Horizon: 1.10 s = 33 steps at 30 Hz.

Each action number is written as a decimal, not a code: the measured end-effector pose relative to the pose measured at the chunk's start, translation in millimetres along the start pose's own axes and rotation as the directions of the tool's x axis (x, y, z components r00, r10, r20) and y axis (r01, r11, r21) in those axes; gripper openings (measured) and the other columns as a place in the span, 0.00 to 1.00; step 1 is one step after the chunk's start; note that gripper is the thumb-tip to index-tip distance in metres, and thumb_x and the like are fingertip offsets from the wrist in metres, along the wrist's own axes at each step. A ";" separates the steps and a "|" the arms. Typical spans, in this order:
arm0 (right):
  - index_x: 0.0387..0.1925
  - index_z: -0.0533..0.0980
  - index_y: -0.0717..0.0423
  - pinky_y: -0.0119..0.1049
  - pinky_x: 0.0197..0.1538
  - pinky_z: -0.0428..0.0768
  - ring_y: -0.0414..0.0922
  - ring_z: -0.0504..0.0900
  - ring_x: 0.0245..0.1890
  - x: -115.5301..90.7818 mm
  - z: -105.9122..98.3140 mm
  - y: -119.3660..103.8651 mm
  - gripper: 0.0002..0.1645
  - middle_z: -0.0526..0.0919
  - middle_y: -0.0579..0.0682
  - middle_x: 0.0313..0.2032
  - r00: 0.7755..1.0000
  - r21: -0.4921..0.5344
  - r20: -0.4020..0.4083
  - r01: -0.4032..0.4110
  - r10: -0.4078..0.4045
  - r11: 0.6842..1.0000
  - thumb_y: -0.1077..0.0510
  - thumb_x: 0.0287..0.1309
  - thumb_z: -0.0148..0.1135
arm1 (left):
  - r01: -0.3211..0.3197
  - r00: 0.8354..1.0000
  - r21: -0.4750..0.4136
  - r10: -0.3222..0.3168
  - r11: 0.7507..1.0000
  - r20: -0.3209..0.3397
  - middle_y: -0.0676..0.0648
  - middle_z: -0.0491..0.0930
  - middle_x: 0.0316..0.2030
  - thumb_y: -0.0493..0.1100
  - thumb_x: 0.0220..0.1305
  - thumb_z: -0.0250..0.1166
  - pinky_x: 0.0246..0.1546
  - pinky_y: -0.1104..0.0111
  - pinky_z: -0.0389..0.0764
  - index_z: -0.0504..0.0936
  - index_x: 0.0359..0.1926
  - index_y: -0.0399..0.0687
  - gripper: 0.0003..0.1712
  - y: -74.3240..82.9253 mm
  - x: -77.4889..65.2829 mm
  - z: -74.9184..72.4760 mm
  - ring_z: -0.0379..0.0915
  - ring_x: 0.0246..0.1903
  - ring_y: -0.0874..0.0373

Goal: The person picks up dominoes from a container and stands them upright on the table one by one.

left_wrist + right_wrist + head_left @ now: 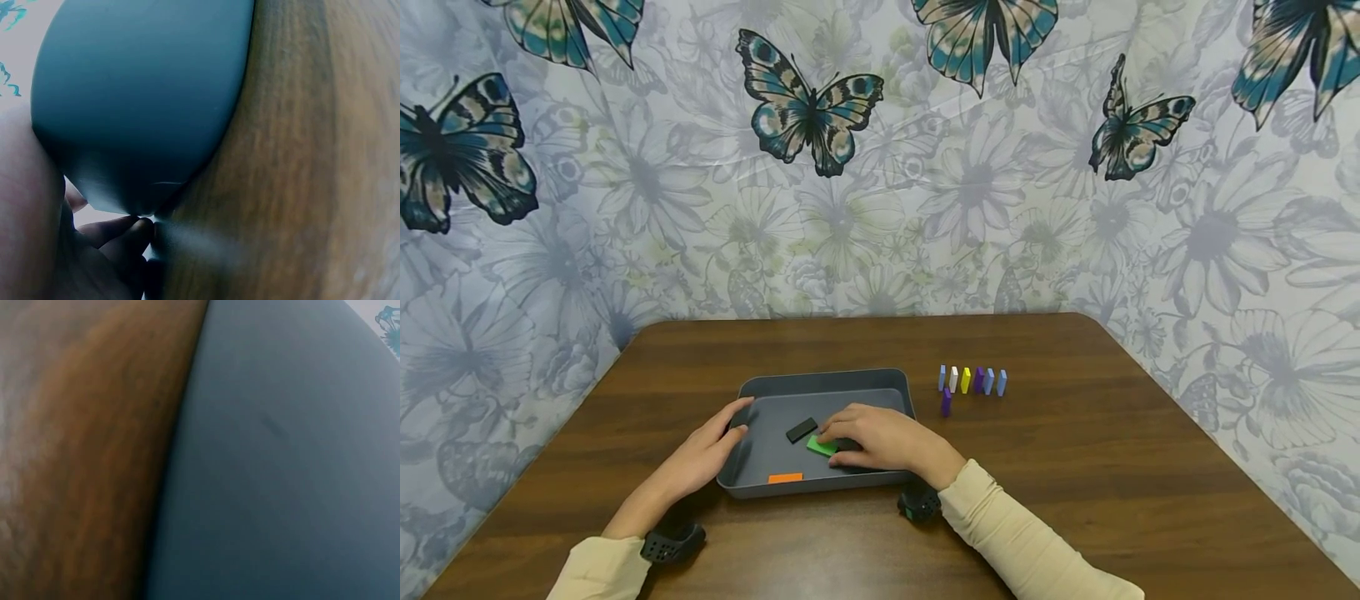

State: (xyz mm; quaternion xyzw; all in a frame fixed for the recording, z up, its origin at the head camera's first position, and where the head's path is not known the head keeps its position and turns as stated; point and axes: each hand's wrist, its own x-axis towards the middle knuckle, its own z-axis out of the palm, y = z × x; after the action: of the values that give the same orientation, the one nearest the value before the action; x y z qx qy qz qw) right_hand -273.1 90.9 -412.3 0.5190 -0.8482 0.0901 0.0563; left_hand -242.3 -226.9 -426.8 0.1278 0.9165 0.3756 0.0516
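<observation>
Cream sleeves: nearest the camera, reaching in from the lower edge; the right one [1037, 546] slopes toward the tray.
Butterfly backdrop: printed cloth [865, 233] behind everything.
Bench: brown wood-grain top [1112, 492] under the tray and standing tiles.
Gray tray: shallow, walled [771, 425]; a smooth floor probably lets tiles slide, so straight-down contact suits better than sideways pushing.
Left hand: [696, 454] grasping the tray's left side, thumb over the rim, other fingers outside the wall; light, steady pressure should stop the tray shifting.
Right hand: [880, 437] inside the tray, bent fingers at the green tile; I cannot tell whether they have pinched it.
Tile row: six upright tiles [966, 381], blue, white, yellow, purple, blue, blue, right of the tray; the right forearm should swing wide of them.
Green tile: [820, 447] on the tray floor, partly under the right hand; opposite edges offer the surest pinch.
Black tile: [802, 430] flat, just beyond the green one; best left unbrushed.
Orange tile: [785, 478] by the near wall.
Purple tile: [946, 402] upright before the row's left end, easily toppled.
</observation>
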 end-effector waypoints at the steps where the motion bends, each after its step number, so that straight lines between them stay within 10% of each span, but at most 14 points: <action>1: 0.59 0.83 0.43 0.29 0.63 0.76 0.36 0.79 0.60 0.3 0.2 0.3 0.21 0.83 0.39 0.59 1.000 0.008 -0.008 -0.003 0.003 1.000 0.42 0.71 0.62 | 0.001 1.000 0.002 -0.001 1.000 0.001 0.33 0.50 0.80 0.50 0.83 0.47 0.68 0.32 0.60 0.52 0.82 0.48 0.33 0.2 0.0 0.0 0.49 0.76 0.30; 11: 0.45 0.84 0.44 0.23 0.48 0.77 0.34 0.78 0.41 2.9 -1.7 3.5 0.09 0.85 0.38 0.44 0.999 0.034 -0.051 0.003 -0.002 0.999 0.46 0.69 0.66 | -0.003 1.000 0.005 0.003 1.000 -0.007 0.32 0.51 0.79 0.50 0.83 0.47 0.68 0.32 0.60 0.52 0.81 0.48 0.33 0.3 0.2 -2.1 0.50 0.76 0.30; 25: 0.63 0.80 0.45 0.26 0.55 0.77 0.37 0.79 0.49 0.5 -0.1 1.9 0.20 0.82 0.42 0.51 0.997 -0.023 -0.072 0.017 -0.018 1.000 0.53 0.74 0.61 | -0.016 1.000 0.001 0.016 1.000 -0.011 0.33 0.52 0.79 0.49 0.83 0.47 0.69 0.33 0.60 0.53 0.81 0.47 0.33 -2.6 -0.9 -0.2 0.50 0.76 0.31; 33: 0.61 0.79 0.50 0.28 0.55 0.78 0.38 0.81 0.49 -0.8 -4.2 4.1 0.17 0.81 0.45 0.52 0.985 0.109 -0.172 0.049 -0.029 0.993 0.58 0.74 0.59 | -0.019 1.000 0.004 0.019 1.000 -0.014 0.32 0.52 0.79 0.50 0.83 0.48 0.69 0.33 0.60 0.54 0.81 0.47 0.33 -4.3 -0.3 -0.2 0.50 0.76 0.31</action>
State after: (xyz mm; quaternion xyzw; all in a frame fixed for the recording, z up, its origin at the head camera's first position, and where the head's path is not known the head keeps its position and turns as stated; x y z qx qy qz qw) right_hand -276.3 94.3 -408.8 0.5283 -0.8235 0.1807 0.1008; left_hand -243.0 -230.0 -429.7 0.1339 0.9163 0.3752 0.0412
